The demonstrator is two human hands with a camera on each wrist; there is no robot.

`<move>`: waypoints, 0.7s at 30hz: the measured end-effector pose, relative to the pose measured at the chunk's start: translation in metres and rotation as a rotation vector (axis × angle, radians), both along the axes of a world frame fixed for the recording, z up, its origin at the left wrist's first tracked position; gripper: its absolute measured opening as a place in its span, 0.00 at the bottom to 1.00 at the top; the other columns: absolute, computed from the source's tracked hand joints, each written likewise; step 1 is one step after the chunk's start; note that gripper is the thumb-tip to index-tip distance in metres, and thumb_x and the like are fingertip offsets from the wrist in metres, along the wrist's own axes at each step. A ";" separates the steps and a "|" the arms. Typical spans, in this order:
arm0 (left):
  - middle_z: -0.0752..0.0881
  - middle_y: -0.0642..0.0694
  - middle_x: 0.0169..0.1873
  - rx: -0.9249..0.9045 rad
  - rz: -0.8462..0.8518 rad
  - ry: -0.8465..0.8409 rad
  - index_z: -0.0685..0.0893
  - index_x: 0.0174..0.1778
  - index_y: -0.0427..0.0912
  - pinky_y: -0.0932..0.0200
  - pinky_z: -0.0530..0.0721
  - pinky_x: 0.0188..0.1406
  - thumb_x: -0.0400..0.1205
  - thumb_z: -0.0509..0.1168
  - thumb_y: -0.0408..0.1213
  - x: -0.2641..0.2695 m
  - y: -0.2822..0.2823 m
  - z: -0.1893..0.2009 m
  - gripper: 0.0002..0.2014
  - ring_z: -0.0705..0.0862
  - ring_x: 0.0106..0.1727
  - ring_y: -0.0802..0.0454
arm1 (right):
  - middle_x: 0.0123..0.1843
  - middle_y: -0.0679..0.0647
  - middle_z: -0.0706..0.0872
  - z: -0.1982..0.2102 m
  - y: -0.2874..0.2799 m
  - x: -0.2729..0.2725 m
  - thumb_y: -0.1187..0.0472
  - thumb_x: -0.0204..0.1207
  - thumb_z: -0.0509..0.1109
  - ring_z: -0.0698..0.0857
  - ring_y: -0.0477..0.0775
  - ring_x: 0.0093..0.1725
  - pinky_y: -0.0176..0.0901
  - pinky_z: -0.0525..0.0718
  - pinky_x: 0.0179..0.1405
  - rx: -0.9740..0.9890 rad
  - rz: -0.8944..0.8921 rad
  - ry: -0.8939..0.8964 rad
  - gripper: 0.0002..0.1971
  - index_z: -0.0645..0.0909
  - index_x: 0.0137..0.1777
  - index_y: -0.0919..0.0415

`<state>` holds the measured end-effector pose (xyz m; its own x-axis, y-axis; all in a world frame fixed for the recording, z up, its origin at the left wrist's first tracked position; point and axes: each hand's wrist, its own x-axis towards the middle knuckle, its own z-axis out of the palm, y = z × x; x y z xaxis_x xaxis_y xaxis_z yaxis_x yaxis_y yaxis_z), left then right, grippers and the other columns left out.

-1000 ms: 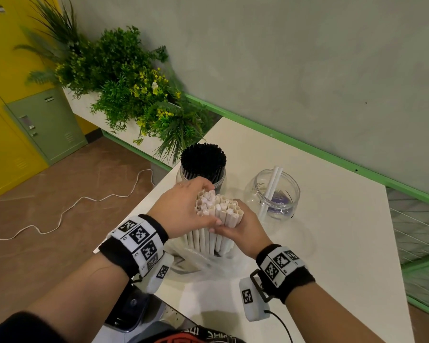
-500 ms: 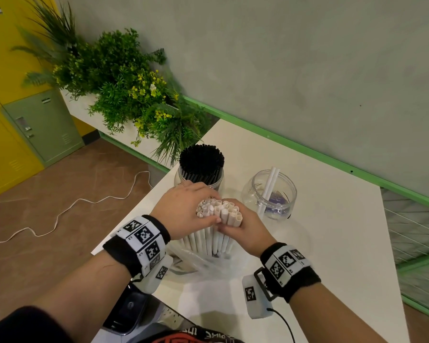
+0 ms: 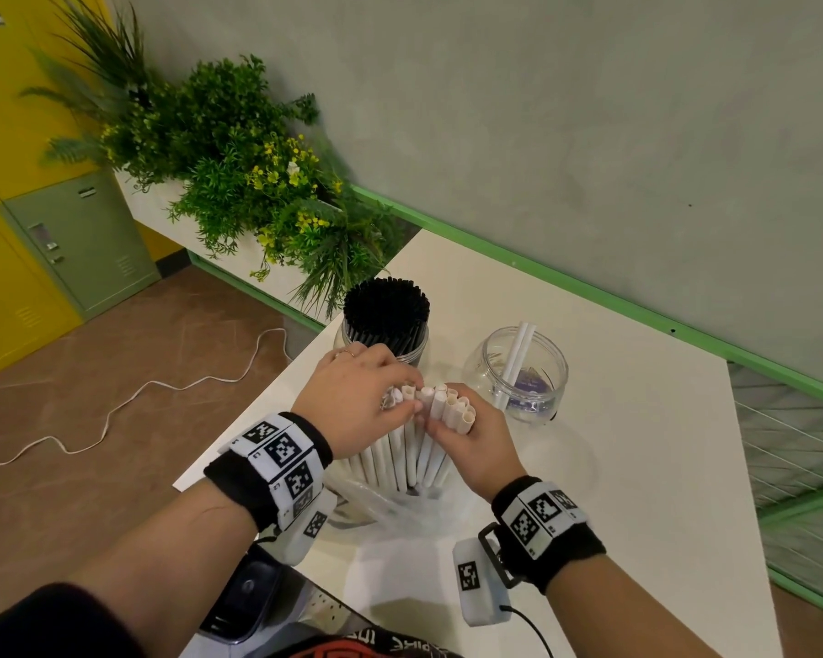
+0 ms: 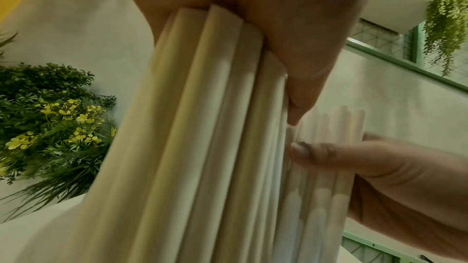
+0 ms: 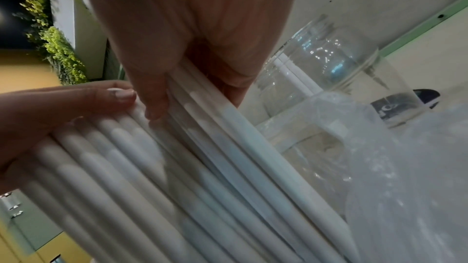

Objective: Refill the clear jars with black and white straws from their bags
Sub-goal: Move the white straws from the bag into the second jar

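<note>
Both hands (image 3: 402, 415) round white straws (image 3: 407, 455) (upright)

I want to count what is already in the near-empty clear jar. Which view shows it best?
The head view: the clear jar shows whole, two white straws inside. The right wrist view shows it blurred behind the bag; the left wrist view misses it.

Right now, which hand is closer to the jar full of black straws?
Left. The left hand sits right in front of the jar of black straws; the right hand is further off, nearer the other jar.
</note>
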<state>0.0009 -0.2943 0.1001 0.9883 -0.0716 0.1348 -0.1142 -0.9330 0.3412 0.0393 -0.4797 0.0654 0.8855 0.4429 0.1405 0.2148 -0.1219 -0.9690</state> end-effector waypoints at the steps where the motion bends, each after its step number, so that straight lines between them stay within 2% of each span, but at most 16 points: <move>1: 0.78 0.59 0.48 0.005 -0.003 -0.005 0.81 0.55 0.65 0.51 0.75 0.56 0.76 0.51 0.64 0.000 -0.001 0.000 0.19 0.76 0.51 0.54 | 0.43 0.47 0.89 -0.001 0.001 -0.001 0.71 0.73 0.75 0.86 0.41 0.44 0.32 0.81 0.44 0.002 -0.030 -0.006 0.15 0.82 0.50 0.48; 3: 0.78 0.60 0.46 -0.001 -0.008 -0.023 0.81 0.53 0.65 0.51 0.76 0.53 0.77 0.55 0.62 0.000 -0.003 -0.001 0.15 0.75 0.49 0.54 | 0.41 0.45 0.88 0.000 0.002 -0.003 0.72 0.73 0.74 0.85 0.39 0.41 0.32 0.81 0.42 0.014 -0.100 -0.038 0.17 0.80 0.53 0.49; 6: 0.77 0.59 0.46 -0.003 -0.017 -0.030 0.81 0.53 0.65 0.50 0.77 0.52 0.77 0.55 0.62 0.001 -0.005 -0.001 0.15 0.76 0.49 0.54 | 0.43 0.39 0.82 0.005 0.001 -0.006 0.72 0.74 0.72 0.81 0.30 0.40 0.21 0.76 0.40 -0.017 -0.179 -0.161 0.24 0.71 0.61 0.45; 9: 0.78 0.58 0.47 0.002 -0.017 -0.020 0.80 0.54 0.65 0.48 0.78 0.53 0.77 0.53 0.62 0.003 -0.005 -0.001 0.17 0.76 0.49 0.53 | 0.57 0.34 0.77 0.008 -0.001 -0.004 0.72 0.76 0.71 0.76 0.21 0.49 0.15 0.71 0.48 -0.071 -0.190 -0.316 0.30 0.67 0.69 0.43; 11: 0.78 0.57 0.46 0.002 -0.018 -0.023 0.81 0.53 0.63 0.48 0.79 0.52 0.76 0.53 0.61 0.005 -0.005 0.000 0.17 0.76 0.49 0.52 | 0.60 0.40 0.79 0.006 0.000 0.001 0.73 0.76 0.70 0.74 0.24 0.57 0.16 0.69 0.55 -0.121 -0.176 -0.426 0.28 0.71 0.72 0.50; 13: 0.78 0.56 0.46 0.014 -0.030 -0.029 0.81 0.53 0.61 0.48 0.79 0.50 0.77 0.53 0.61 0.006 -0.005 0.000 0.17 0.75 0.48 0.52 | 0.56 0.51 0.81 0.004 0.001 0.004 0.75 0.75 0.70 0.76 0.32 0.54 0.18 0.70 0.53 -0.155 -0.161 -0.507 0.25 0.76 0.70 0.55; 17: 0.77 0.57 0.46 0.041 -0.044 -0.011 0.80 0.56 0.63 0.48 0.79 0.50 0.77 0.50 0.62 0.007 -0.007 0.002 0.19 0.73 0.48 0.53 | 0.49 0.56 0.82 0.002 0.005 0.005 0.76 0.75 0.70 0.77 0.39 0.43 0.21 0.73 0.39 -0.122 -0.165 -0.501 0.15 0.82 0.57 0.61; 19: 0.78 0.56 0.47 0.041 -0.049 -0.003 0.80 0.56 0.63 0.48 0.79 0.50 0.77 0.50 0.62 0.007 -0.007 0.001 0.19 0.74 0.48 0.52 | 0.48 0.56 0.82 0.001 0.005 0.007 0.75 0.75 0.70 0.78 0.38 0.44 0.22 0.73 0.38 -0.116 -0.169 -0.497 0.11 0.82 0.53 0.62; 21: 0.78 0.56 0.46 0.044 -0.053 -0.005 0.79 0.56 0.64 0.48 0.79 0.50 0.78 0.50 0.62 0.008 -0.007 0.001 0.18 0.75 0.48 0.52 | 0.48 0.55 0.83 0.001 0.005 0.010 0.75 0.75 0.70 0.79 0.37 0.47 0.22 0.73 0.43 -0.139 -0.148 -0.480 0.10 0.83 0.52 0.62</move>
